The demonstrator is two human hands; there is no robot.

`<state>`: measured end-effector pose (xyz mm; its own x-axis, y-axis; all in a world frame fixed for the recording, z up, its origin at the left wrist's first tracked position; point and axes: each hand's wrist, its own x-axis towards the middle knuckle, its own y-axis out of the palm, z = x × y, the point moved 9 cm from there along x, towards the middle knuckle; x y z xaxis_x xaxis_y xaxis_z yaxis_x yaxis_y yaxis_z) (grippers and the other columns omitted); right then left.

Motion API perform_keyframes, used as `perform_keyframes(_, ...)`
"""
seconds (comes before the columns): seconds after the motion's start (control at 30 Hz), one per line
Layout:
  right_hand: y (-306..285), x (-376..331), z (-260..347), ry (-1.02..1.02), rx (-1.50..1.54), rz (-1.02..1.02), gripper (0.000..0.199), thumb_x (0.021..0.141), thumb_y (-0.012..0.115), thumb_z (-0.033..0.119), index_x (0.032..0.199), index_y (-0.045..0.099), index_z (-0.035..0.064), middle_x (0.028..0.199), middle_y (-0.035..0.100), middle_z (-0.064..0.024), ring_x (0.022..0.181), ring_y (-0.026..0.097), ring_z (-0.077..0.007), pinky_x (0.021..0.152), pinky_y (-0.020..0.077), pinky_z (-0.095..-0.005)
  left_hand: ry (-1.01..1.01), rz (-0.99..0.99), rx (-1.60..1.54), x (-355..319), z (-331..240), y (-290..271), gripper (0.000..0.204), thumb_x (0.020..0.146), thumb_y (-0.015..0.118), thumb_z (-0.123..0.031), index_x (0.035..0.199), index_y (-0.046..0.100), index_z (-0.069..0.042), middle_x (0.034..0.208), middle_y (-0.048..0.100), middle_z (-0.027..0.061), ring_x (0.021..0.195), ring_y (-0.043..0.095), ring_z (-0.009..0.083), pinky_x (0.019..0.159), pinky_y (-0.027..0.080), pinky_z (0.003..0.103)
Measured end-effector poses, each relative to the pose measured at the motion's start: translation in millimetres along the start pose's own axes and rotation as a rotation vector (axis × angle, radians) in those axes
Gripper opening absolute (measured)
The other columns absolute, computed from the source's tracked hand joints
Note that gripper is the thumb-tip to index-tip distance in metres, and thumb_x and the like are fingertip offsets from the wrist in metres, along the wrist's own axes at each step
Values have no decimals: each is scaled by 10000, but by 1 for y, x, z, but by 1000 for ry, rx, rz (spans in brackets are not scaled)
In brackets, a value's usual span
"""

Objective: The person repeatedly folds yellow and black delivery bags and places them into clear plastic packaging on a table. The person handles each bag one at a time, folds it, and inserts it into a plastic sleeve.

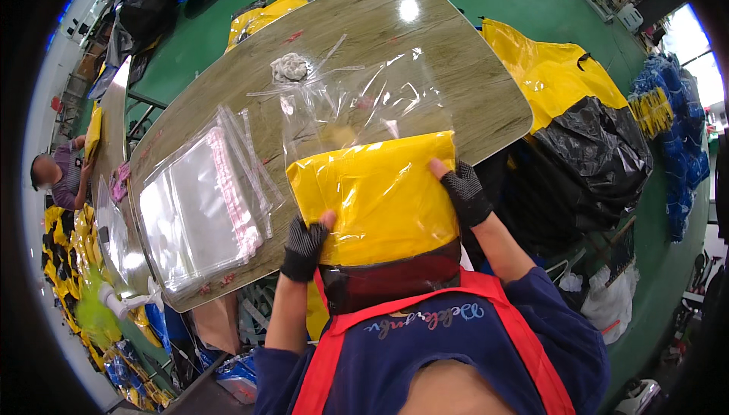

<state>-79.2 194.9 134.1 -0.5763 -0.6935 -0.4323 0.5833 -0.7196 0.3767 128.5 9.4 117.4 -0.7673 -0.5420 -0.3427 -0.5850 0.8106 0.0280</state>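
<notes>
Between my two hands is a folded yellow-and-black packet [380, 195] of glossy sheet material, held close to my chest at the table's near edge. Around it is a clear plastic bag [402, 92], whose loose end spreads away over the table. My left hand [306, 246], in a black fingerless glove, grips the packet's lower left edge with the thumb on top. On the right edge, my right hand [465, 193] in a matching dotted glove holds it the same way. The fingers of both hands are mostly hidden beneath.
A stack of clear bags [197, 210] lies left on the wood-grain table [486, 96], with a crumpled white wad [289, 67] farther back. Large yellow-and-black sheeting [585, 142] bulks at the right. Another person [68, 176] works far left with a yellow packet.
</notes>
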Motion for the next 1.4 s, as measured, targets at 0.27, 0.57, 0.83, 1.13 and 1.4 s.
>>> perform_keyframes(0.27,9,-48,-8,-248,-503,79,527,812,735,229,1227,534,-27,1104,642,-106,1026,589,-160,914,457,-302,28,14,-293,9,38,-40,476,917,596,-287,1287,489,-7,1191,598,92,1049,578,181,906,467,331)
perform_keyframes(0.57,-19,-61,-53,-174,-322,80,676,827,713,236,1370,375,18,1232,564,-130,1133,512,-184,984,391,-309,-111,-111,-264,-47,65,-8,538,906,606,-394,1253,513,6,1186,595,105,1063,562,174,917,458,329)
perform_keyframes(0.83,-4,-76,-17,-205,-326,104,1037,738,810,223,1483,122,4,1470,321,-174,1364,295,-242,1101,270,-342,80,218,-24,-51,51,16,631,717,799,-175,1259,518,-14,1003,651,56,804,617,157,686,509,288)
perform_keyframes(1.13,38,-24,122,-733,-648,3,628,694,806,266,1220,549,39,1210,579,-120,1140,527,-268,1008,386,-374,433,442,552,29,38,105,335,816,691,-186,1125,621,-76,922,677,153,836,655,342,795,507,401)
perform_keyframes(1.4,29,-1,101,-932,-753,136,491,669,815,172,1101,615,52,1042,639,-71,983,617,-201,900,475,-338,1258,223,1051,1,-238,143,789,619,766,-523,1226,542,-71,1101,597,172,986,580,369,904,425,469)
